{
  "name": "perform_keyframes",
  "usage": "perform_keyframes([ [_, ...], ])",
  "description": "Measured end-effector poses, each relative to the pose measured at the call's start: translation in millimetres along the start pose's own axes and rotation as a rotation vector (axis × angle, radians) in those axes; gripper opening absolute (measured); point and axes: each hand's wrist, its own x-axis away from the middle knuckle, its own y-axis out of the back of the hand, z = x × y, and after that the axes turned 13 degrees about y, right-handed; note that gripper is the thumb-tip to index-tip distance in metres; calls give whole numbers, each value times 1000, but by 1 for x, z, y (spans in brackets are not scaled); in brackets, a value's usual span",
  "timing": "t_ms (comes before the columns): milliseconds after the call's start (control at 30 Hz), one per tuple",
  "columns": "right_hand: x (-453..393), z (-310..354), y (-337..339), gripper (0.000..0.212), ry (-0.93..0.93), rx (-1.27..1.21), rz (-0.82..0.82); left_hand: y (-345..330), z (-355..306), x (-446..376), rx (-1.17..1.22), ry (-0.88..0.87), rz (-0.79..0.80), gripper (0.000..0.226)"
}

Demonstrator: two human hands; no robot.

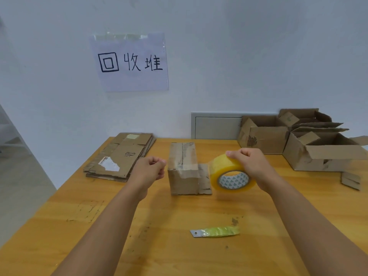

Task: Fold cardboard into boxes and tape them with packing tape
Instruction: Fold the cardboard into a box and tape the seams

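Note:
A small folded cardboard box (184,168) stands in the middle of the wooden table (119,226), with tape along its top seam and over its near end. One flap sticks out at its lower right. My right hand (253,166) grips a yellowish roll of packing tape (229,174) from above, just right of the box and slightly above the table. My left hand (151,169) hovers just left of the box with its fingers curled; whether it pinches anything is unclear.
A stack of flattened cardboard (121,156) lies at the back left. Several open, worn boxes (298,140) crowd the back right corner. A blade wrapped in green tape (216,232) lies on the table near me. A paper sign (130,61) hangs on the wall.

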Motion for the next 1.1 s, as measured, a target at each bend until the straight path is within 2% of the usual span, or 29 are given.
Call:
perform_keyframes([
  [167,0,6,-2,43,20,-7,6,-8,4,11,-36,10,-18,19],
  [267,0,10,-3,45,27,-1,8,-15,9,18,-438,-249,-180,15],
  [333,0,12,-3,44,34,5,9,-17,11,15,-620,-434,-132,28],
  [400,0,14,-3,42,36,13,8,-18,11,11,-689,-453,-40,30],
  [500,0,16,-2,42,30,17,0,-17,14,6,-661,-411,-4,26],
  [733,0,9,-1,46,16,1,-7,-15,17,7,-603,-458,-41,7],
  [1000,2,-2,-6,50,-7,14,-12,-7,23,3,-667,-586,-106,9],
  [1100,5,-8,-7,54,-23,17,-25,-3,24,1,-648,-583,-88,9],
])
